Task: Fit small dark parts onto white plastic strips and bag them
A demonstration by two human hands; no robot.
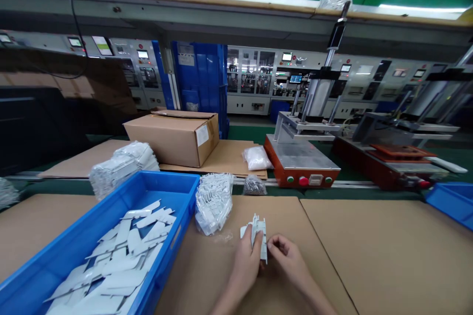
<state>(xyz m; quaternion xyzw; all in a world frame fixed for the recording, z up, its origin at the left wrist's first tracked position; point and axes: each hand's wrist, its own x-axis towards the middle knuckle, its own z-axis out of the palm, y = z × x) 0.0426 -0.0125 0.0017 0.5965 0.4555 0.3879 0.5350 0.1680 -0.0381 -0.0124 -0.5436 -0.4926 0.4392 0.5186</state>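
Observation:
My left hand [244, 262] is closed round a white plastic part [260, 227] with ribs and small tabs, held above the cardboard-covered bench. Just to the right of that part, my right hand [291, 259] has its thumb and forefinger pinched together; anything between them is too small to make out. Left of my hands stands a blue bin [180, 184] holding many loose white plastic flaps [123, 258]. Between bin and hands lies a clear bag [213, 204] of ribbed white parts.
Behind the bench sheet are a small bag of dark pieces [254, 185], a white bag [257, 158] and a cardboard box [173, 138]. A press with an orange base [301, 165] stands back right, a second press [391, 162] beyond. Another blue bin [453, 202] sits far right.

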